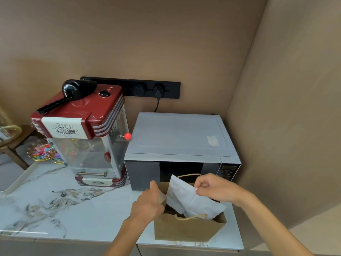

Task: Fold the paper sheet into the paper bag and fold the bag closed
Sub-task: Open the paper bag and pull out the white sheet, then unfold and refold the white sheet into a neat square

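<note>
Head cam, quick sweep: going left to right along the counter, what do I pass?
Candy bowl → popcorn machine → left hand on the bag's edge → paper sheet sticking out of the paper bag → right hand pinching the sheet.

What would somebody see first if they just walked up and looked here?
Probably the red popcorn machine, standing tall at the left on the marble counter. Next, near the front, two hands: the left hand holds the brown paper bag open while the right hand pushes white paper in, before the microwave.
</note>
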Tool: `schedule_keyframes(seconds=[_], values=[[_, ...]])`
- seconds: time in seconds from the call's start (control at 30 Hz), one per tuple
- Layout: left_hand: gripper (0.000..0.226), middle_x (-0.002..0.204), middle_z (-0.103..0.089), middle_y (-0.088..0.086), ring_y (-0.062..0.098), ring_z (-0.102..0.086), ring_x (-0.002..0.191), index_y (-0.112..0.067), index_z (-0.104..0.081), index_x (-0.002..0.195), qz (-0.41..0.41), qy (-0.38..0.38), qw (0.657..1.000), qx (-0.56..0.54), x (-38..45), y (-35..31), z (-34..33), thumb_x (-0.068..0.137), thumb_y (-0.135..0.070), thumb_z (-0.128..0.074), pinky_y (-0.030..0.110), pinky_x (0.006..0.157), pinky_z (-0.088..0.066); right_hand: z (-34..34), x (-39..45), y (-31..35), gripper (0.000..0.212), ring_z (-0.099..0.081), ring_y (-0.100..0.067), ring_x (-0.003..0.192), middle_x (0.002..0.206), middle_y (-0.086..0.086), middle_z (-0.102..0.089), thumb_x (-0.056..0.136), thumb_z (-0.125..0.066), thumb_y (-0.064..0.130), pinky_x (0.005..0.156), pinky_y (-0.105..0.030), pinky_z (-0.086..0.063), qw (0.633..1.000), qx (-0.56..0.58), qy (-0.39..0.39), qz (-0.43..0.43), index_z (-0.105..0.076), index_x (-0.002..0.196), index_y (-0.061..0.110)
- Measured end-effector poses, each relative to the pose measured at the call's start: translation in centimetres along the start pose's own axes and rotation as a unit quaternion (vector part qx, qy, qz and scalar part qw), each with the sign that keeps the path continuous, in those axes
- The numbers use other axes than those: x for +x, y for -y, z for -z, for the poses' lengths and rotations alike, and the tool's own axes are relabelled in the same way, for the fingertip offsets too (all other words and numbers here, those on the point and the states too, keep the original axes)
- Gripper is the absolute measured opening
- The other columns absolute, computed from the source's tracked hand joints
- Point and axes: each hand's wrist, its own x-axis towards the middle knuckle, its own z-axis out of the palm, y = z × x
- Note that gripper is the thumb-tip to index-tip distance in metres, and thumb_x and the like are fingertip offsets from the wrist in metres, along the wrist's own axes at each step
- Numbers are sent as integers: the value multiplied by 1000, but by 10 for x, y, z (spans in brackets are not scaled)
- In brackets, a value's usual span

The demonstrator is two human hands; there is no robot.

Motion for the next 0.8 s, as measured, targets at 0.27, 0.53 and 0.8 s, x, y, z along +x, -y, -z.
schedule_keyframes(seconds=[0.27, 0.53, 0.8], values=[[27, 83, -50, -3, 10, -47, 68, -22, -40, 92, -37, -43, 995, -83, -8, -14, 24, 89, -31, -65, 21, 56, -37, 46, -33, 19, 12, -63, -12, 78, 82, 2, -67, 90, -61, 24, 66, -24, -42, 982, 177, -33, 54, -65, 80, 21], [24, 91, -70, -3, 5, -68, 78, -23, -61, 91, -128, -59, 923, -359, -18, -46, 73, 89, -47, -63, 27, 77, -57, 86, -43, 41, 12, -59, -17, 67, 77, -6, -58, 83, -62, 21, 55, -26, -45, 890, 412, -124, 149, -55, 81, 11], [97, 124, -69, 6, 23, -71, 107, -24, -47, 135, -149, 114, 798, -572, -4, -78, 94, 54, -57, -89, 37, 92, -55, 103, -42, 56, 36, -65, -29, 94, 107, -10, -66, 77, -63, 30, 74, -38, -50, 812, 548, -108, 167, -63, 111, 16]])
